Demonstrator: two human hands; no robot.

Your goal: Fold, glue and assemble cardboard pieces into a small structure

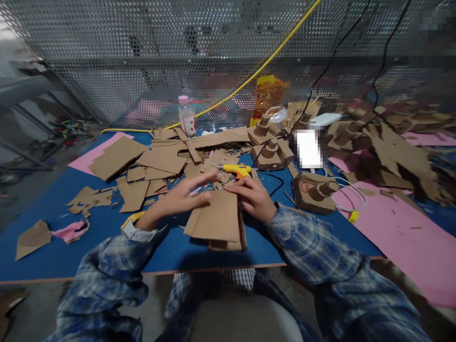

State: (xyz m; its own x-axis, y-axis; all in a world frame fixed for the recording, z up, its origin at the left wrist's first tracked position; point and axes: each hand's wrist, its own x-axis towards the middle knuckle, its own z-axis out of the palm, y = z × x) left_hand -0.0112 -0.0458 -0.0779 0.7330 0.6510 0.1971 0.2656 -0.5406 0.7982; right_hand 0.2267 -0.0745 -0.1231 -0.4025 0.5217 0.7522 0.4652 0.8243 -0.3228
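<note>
In front of me several cardboard pieces (213,219) lie stacked near the table's front edge, the top one turned askew. My left hand (187,194) is over the stack's upper left corner, fingers stretched and thumb apart, gripping nothing. On the upper right edge, my right hand (253,195) has its fingers bent round the cardboard, its fingertips on the top sheet. Just beyond the hands lies a yellow glue gun (238,169) with its nozzle pointing left and a black cord on its right.
Cardboard scraps (162,161) cover the back and left of the blue table (117,259). Cardboard models with round posts (315,192) stand at right, near a lit phone (309,149) and pink sheets (402,237). A bottle (187,118) stands before the perforated metal screen (149,71).
</note>
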